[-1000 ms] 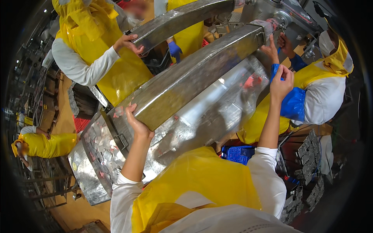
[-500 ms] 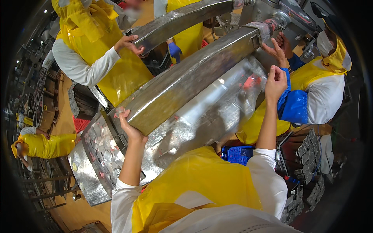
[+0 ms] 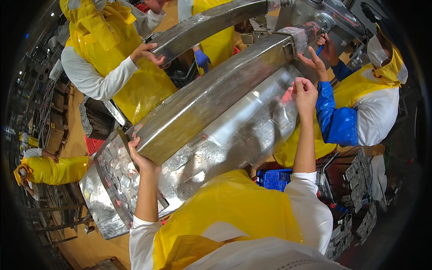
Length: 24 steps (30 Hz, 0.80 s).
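Note:
A long rectangular metal mold (image 3: 216,96) slants across the middle, over a metal table (image 3: 220,155). My left hand (image 3: 145,158) grips its near left end, thumb along the side and palm against the lower edge. The far right end, wrapped in clear film (image 3: 294,32), meets a round metal nozzle (image 3: 325,21) with pink stuff at it. Raised beside that end, my right hand (image 3: 307,96) is closed with the fingers curled together; I cannot make out what is in them. Crumpled clear plastic film (image 3: 284,114) with a pinkish patch lies just below it.
At right, a co-worker in blue sleeves (image 3: 335,112) reaches toward the mold's far end, holding a slim blue tool (image 3: 320,49). Another co-worker (image 3: 146,54) supports a second metal mold (image 3: 198,29). Pinkish scraps (image 3: 119,175) cover the table's left end. A blue crate (image 3: 274,179) stands below.
The mold has slid slightly left and toward me with my left hand on it. My right hand has moved left. The slim blue tool now shows in the right co-worker's hand.

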Tool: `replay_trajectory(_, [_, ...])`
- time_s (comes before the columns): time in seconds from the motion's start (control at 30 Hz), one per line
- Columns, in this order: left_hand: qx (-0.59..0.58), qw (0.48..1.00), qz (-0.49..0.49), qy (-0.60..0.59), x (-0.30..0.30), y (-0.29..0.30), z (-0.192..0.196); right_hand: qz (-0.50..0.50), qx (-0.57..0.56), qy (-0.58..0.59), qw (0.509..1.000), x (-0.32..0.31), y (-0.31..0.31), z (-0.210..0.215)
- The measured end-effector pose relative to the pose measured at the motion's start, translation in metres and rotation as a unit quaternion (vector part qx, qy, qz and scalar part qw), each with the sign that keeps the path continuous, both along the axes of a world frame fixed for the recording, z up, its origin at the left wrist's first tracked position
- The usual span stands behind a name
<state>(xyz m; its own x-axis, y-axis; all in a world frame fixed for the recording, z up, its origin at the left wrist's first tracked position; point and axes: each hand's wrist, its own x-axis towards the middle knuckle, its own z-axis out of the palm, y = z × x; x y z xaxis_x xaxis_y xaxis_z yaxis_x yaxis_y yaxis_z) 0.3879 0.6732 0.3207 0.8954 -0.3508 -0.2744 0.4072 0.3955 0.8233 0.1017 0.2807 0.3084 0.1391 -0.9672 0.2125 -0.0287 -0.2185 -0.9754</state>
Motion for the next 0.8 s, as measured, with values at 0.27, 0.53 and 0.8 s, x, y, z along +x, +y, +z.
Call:
replay_trajectory(0.27, [0.013, 1.000, -0.017, 0.013, 0.011, 0.035, -0.004, 0.089, 0.095, -0.018, 0.991, 0.019, -0.009, -0.011])
replay_trajectory(0.53, [0.024, 0.999, 0.001, 0.022, 0.033, 0.077, -0.024, 0.264, 0.292, -0.202, 0.897, 0.062, -0.064, -0.005])
replay_trajectory(0.8, [0.056, 0.996, 0.072, 0.000, 0.027, 0.089, -0.011, 0.379, 0.339, -0.269, 0.818, 0.077, -0.058, 0.007])
